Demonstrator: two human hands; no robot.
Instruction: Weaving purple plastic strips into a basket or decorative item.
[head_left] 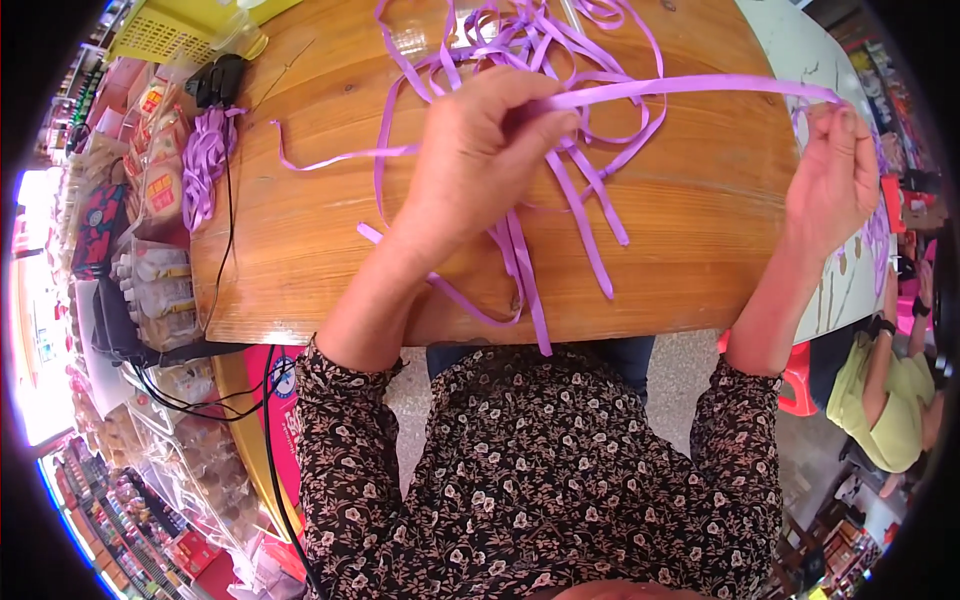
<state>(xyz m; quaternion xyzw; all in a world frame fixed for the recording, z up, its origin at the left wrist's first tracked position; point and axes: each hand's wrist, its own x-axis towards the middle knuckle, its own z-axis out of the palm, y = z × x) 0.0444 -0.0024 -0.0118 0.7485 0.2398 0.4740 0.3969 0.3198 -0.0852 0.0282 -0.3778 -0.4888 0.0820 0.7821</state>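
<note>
A black floral top (590,470) is seen nearest the camera. Beyond it, a purple ribbon strip (690,88) is stretched left to right, gripped by the left hand (482,150) and pinched by the right hand (835,175). The ribbon tangle (527,46) is spread on the tabletop's (700,240) far side, with the left hand placed nearer it. Wood is exposed at near right, bounded by the near edge and a white marbled surface (775,40).

We have ribbons (527,45) on our table (690,230) | bundle (207,165) at its left edge | basket (160,38) far left | second table (775,35) right
</note>
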